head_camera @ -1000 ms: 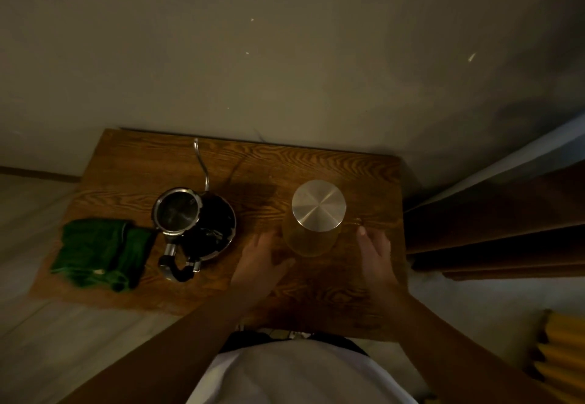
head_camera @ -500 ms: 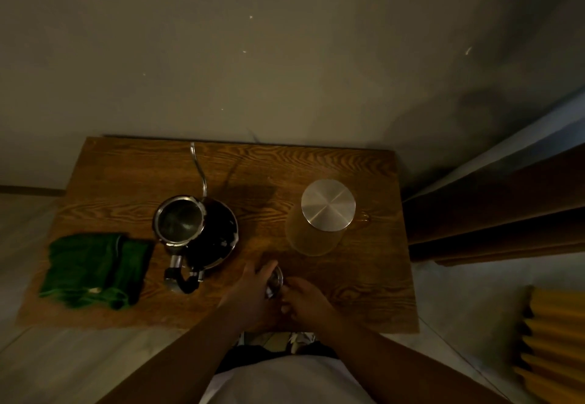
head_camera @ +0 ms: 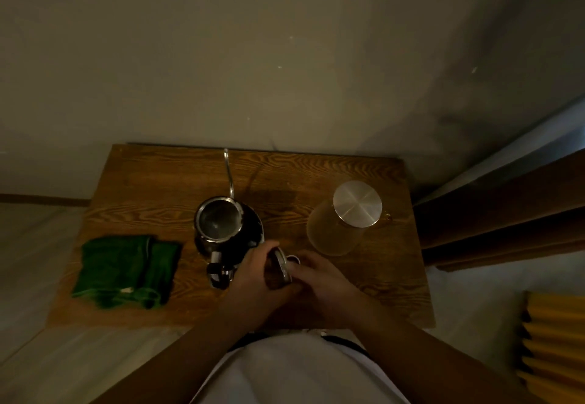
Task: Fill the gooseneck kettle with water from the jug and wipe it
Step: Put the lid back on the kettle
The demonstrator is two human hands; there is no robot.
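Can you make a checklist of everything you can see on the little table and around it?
Surface: wooden table, against a plain wall.
Job's things: gooseneck kettle open, lid off; glass jug with metal lid on, standing right of it; folded green cloth at the left.
Clutter: nothing seen.
Grips: left hand and right hand together hold a small round lid, tilted on edge.
Cables: nothing seen.
Surroundings: wooden frame at right, yellow ribbed object at lower right.

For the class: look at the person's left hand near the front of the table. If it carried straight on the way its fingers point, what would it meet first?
The left hand points up and right, holding the small lid with the right hand. Going on, it would probably meet the jug first, though depth is unclear.
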